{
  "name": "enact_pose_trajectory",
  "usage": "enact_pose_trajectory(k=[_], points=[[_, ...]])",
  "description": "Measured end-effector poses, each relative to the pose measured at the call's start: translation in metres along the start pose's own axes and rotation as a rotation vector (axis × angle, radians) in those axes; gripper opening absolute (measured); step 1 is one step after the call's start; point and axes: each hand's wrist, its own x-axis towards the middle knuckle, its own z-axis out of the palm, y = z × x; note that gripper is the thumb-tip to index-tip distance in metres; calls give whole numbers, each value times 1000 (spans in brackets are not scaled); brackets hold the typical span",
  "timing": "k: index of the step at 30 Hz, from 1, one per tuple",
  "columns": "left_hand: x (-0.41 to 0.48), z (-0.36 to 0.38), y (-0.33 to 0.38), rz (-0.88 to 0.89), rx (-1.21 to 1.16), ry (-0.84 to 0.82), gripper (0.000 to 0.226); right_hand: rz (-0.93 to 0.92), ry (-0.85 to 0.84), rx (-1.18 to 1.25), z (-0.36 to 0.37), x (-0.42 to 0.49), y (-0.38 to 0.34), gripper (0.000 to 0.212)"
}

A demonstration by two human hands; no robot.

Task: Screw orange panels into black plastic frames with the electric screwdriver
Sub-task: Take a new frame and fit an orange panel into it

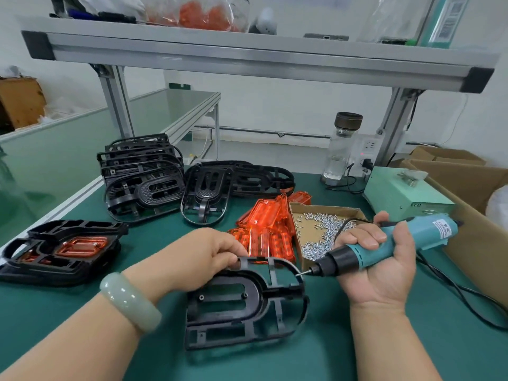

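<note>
Both your grips clamp: left grip (pixel 198 257) on the black plastic frame (pixel 258 295) near the tabletop's (pixel 384 342) front edge, right grip (pixel 384 270) on the electric screwdriver (pixel 431 232).

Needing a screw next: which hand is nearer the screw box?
Right. The right hand, gripping the screwdriver, is beside the screw box; the left hand holds the black frame, farther left.

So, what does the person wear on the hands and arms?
No gloves or sleeves show. The left hand has a thick, smooth, pale green bangle round its wrist. The right hand has nothing on its wrist. No rings show on the fingers that are in view.
</note>
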Motion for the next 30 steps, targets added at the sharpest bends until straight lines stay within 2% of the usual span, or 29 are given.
enact_pose_trajectory(k=[3,7,14,17,19,20,23,25,26,28,30], points=[[5,13,-1,-7,15,-81,22,-3,5,-1,0,1,-1,37],[8,25,0,22,72,-64,21,-7,45,-13,0,1,0,20],[5,37,-1,51,184,31,23,0,15,-44,3,-1,4,45],[1,41,-3,17,195,107,24,0,44,-47,4,-2,5,30],[1,39,-5,3,131,128,22,-10,79,-60,4,-2,5,15],[1,36,-6,-13,83,158,19,-11,90,-64,4,-3,5,14],[6,26,-17,-151,91,445,12,-13,97,-67,4,-3,7,16],[10,19,-30,-348,200,590,25,-8,94,-60,4,-2,8,16],[11,17,-36,-457,241,582,39,-4,93,-57,4,-2,9,17],[13,17,-43,-640,280,463,60,3,94,-60,3,-1,9,17],[14,20,-45,-711,252,386,56,15,96,-63,3,-1,11,18]])
